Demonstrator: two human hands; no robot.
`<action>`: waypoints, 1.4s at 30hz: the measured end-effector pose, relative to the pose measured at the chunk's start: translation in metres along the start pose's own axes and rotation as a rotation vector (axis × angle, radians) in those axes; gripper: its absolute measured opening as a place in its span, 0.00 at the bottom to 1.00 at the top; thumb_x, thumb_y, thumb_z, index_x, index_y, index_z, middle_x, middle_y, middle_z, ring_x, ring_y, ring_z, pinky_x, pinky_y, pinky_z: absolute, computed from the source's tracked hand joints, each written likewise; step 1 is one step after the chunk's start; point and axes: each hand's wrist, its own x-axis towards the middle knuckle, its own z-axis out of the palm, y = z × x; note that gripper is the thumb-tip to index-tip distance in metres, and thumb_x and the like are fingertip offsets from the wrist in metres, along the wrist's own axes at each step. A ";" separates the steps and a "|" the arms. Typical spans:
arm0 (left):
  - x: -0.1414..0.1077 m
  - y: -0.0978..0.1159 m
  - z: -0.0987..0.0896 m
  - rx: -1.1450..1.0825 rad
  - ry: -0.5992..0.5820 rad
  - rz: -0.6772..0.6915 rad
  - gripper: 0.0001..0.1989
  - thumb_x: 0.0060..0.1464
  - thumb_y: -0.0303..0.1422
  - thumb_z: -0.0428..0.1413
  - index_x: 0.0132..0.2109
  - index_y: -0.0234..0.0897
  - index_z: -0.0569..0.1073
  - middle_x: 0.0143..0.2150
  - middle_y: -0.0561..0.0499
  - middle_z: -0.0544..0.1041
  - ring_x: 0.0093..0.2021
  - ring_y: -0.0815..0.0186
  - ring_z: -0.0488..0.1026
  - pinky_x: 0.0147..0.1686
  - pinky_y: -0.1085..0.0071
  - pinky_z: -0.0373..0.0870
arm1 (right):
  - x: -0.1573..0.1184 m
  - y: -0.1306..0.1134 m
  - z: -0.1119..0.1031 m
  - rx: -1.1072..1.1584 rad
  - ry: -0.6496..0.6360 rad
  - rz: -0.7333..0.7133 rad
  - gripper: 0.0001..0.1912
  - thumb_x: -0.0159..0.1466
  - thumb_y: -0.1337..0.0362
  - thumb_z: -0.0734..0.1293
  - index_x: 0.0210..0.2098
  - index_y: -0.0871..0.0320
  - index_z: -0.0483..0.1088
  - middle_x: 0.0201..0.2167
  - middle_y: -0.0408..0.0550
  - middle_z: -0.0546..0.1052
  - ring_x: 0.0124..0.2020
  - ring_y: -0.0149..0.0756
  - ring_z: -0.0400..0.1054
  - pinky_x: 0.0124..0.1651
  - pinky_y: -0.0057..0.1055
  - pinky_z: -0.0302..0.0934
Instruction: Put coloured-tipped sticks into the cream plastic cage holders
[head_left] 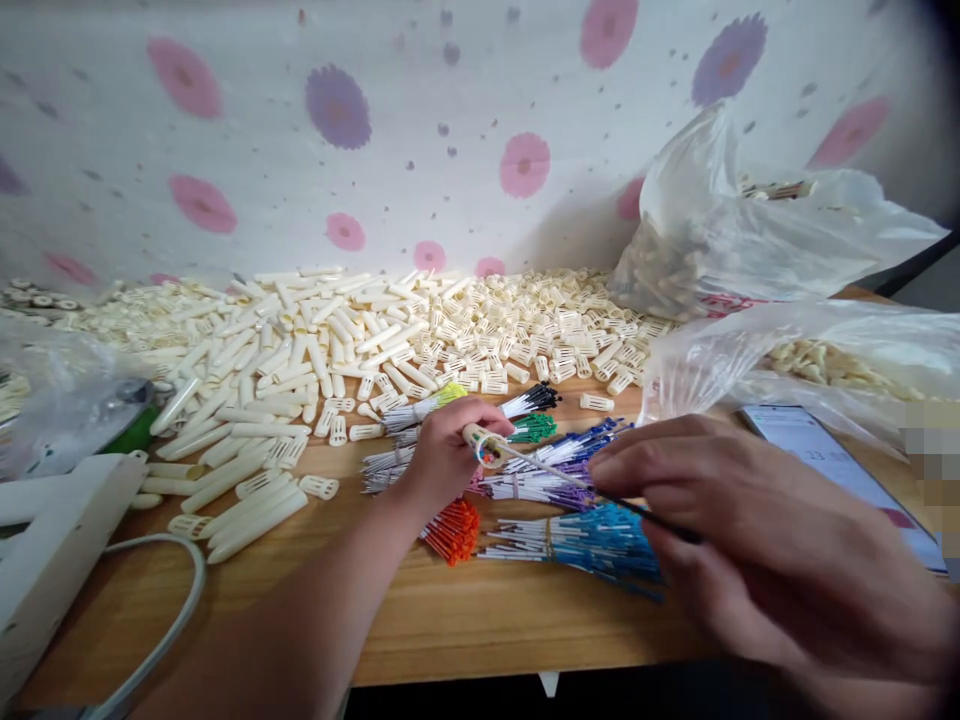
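My left hand (450, 440) is closed around a cream slotted plastic tube (487, 450), its open end turned toward the right. Small coloured bits show inside the tube's mouth. Between the fingers of my right hand (735, 510) is a thin stick (555, 468), white toward its tip and dark near the fingers. The tip reaches the tube's mouth; how far in it goes I cannot tell. Under and around both hands lie banded bundles of thin white sticks with coloured ends: orange (454, 532), light blue (592, 540), purple (544, 485), green (534, 428) and black (534, 400).
A heap of cream tubes (300, 340) and short slotted pieces (517, 330) spreads along the back by a flowered sheet (450, 120). Plastic bags (697, 230) and a phone (832, 470) are at right. At left, a white box (67, 560) and cable (191, 590) sit on the wooden table (465, 630).
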 end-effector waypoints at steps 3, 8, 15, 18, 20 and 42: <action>0.001 0.004 0.002 0.008 -0.024 -0.002 0.07 0.53 0.30 0.56 0.29 0.36 0.75 0.27 0.53 0.76 0.30 0.68 0.72 0.31 0.73 0.67 | 0.008 0.002 0.009 0.017 -0.051 -0.117 0.07 0.61 0.72 0.63 0.38 0.59 0.70 0.36 0.50 0.78 0.40 0.33 0.74 0.45 0.29 0.71; 0.001 0.004 0.004 0.026 -0.059 0.019 0.08 0.55 0.28 0.54 0.28 0.37 0.74 0.26 0.54 0.74 0.29 0.68 0.70 0.32 0.71 0.65 | 0.010 0.009 0.029 0.120 0.004 -0.122 0.08 0.60 0.76 0.64 0.39 0.64 0.69 0.35 0.55 0.77 0.40 0.34 0.73 0.42 0.30 0.70; 0.000 -0.007 -0.009 0.140 -0.095 0.145 0.17 0.53 0.44 0.57 0.46 0.39 0.71 0.39 0.49 0.69 0.42 0.61 0.67 0.41 0.64 0.64 | 0.003 0.020 0.048 0.038 0.006 0.041 0.10 0.60 0.75 0.65 0.40 0.62 0.72 0.38 0.52 0.71 0.39 0.34 0.67 0.39 0.32 0.66; -0.002 -0.005 -0.017 0.132 -0.200 0.166 0.26 0.58 0.52 0.45 0.55 0.41 0.66 0.46 0.45 0.67 0.49 0.58 0.64 0.48 0.61 0.63 | 0.001 0.023 0.050 -0.020 0.060 0.054 0.09 0.59 0.74 0.66 0.38 0.59 0.72 0.37 0.48 0.66 0.38 0.32 0.64 0.37 0.31 0.63; -0.003 -0.003 -0.019 0.134 -0.188 0.172 0.26 0.60 0.52 0.39 0.56 0.42 0.65 0.46 0.45 0.66 0.50 0.59 0.63 0.50 0.61 0.62 | 0.001 0.024 0.050 -0.047 0.092 0.059 0.07 0.58 0.74 0.67 0.35 0.59 0.72 0.36 0.46 0.64 0.38 0.31 0.62 0.37 0.30 0.61; -0.005 -0.002 -0.013 0.305 0.182 0.227 0.24 0.57 0.53 0.44 0.38 0.37 0.70 0.36 0.48 0.65 0.40 0.61 0.64 0.40 0.63 0.62 | 0.000 0.028 0.053 0.421 0.060 0.377 0.08 0.62 0.67 0.66 0.39 0.51 0.76 0.35 0.45 0.67 0.39 0.32 0.63 0.42 0.33 0.60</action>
